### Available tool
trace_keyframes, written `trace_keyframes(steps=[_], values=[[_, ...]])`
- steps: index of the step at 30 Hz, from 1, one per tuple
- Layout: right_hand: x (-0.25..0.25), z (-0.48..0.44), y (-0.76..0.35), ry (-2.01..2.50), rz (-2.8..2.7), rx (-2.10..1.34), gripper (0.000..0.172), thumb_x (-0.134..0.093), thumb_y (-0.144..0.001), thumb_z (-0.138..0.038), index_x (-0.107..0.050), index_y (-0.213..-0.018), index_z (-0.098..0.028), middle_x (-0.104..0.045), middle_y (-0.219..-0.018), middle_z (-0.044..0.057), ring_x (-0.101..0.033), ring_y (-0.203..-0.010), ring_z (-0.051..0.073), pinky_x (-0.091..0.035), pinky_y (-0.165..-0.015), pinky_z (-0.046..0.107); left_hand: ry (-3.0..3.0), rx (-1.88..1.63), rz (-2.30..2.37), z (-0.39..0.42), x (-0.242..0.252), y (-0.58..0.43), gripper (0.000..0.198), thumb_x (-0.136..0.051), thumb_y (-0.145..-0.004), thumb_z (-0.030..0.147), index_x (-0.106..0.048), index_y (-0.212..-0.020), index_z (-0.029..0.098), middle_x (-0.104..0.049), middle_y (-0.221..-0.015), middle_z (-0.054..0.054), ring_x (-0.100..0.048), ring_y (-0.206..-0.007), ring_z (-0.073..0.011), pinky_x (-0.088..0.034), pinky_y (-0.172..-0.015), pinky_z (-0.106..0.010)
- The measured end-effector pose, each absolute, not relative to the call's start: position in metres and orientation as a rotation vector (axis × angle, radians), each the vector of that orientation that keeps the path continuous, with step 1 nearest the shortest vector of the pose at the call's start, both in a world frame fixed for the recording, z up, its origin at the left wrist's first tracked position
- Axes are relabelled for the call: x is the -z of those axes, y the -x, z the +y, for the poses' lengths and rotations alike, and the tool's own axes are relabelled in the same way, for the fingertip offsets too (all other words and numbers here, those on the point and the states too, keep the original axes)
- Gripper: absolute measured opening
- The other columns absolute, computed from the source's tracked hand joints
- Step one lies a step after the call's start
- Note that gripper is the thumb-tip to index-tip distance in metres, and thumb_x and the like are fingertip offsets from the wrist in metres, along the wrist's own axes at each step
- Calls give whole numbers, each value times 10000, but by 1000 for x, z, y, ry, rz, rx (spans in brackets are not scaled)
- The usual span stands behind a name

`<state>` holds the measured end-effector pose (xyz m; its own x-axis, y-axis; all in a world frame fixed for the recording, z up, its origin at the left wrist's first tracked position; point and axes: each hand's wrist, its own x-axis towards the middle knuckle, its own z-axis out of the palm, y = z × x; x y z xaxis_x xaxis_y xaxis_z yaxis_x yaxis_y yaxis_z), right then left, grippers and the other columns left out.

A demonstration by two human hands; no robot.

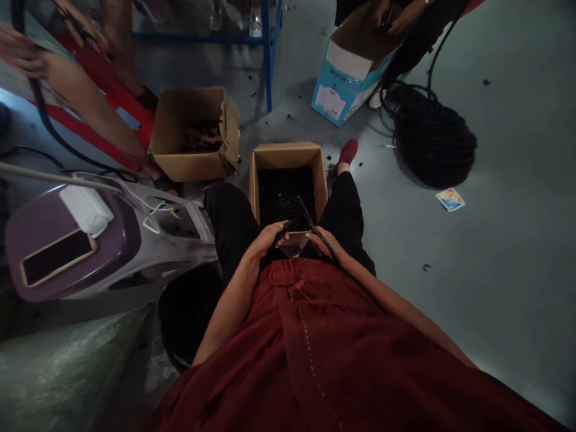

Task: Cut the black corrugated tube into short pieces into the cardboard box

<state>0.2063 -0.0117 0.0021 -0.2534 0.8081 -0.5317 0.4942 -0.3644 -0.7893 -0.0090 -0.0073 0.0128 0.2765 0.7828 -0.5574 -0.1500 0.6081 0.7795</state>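
Observation:
My left hand [269, 237] is closed on a small black piece [283, 231], its exact kind too dark to make out. In my right hand [321, 241] is a pair of scissors [307, 213] with a dark handle; the blades point forward, away from me. Both hands hover over the near edge of an open cardboard box [320, 180] between my legs. Inside it lie many small black pieces [285, 192].
Another cardboard box [189, 168] stands ahead-left, near a co-worker's arms. A phone [58, 257] lies on a purple stool [117, 231]. Ahead-right are a blue box [333, 90], a co-worker's hands [396, 18] and a coil of black cable [434, 141].

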Motion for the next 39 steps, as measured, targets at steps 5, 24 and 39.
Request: trace_keyframes(steps=[5,24,39], values=[[-13,-10,-200,1710,-1348,-1779,294,-549,-776,-492,-452,-868,-230,-416,-578,-73,-390,-416,82,-325,-364,197,-523,-776,1106,-9,-23,14,678,-409,-819,162,-243,-1467,49,-681,-745,-42,-493,-469,-87,-384,-452,-222],[0,-4,-194,1610,-1090,-1977,358,-580,-723,-517,-420,-854,-224,-390,-550,-113,-316,-361,40,-254,-332,166,-371,-848,1191,-6,-23,16,608,-509,-826,199,-345,-1399,75,-603,-695,6,-455,-457,-55,-355,-452,-199],[-32,34,-191,1334,-1027,-1932,456,-693,-681,-521,-471,-962,-238,-603,-737,-34,-552,-569,114,-470,-529,262,-526,-819,1231,14,-70,-11,576,-487,-871,260,-346,-1410,112,-619,-747,-8,-467,-483,-52,-370,-454,-182]])
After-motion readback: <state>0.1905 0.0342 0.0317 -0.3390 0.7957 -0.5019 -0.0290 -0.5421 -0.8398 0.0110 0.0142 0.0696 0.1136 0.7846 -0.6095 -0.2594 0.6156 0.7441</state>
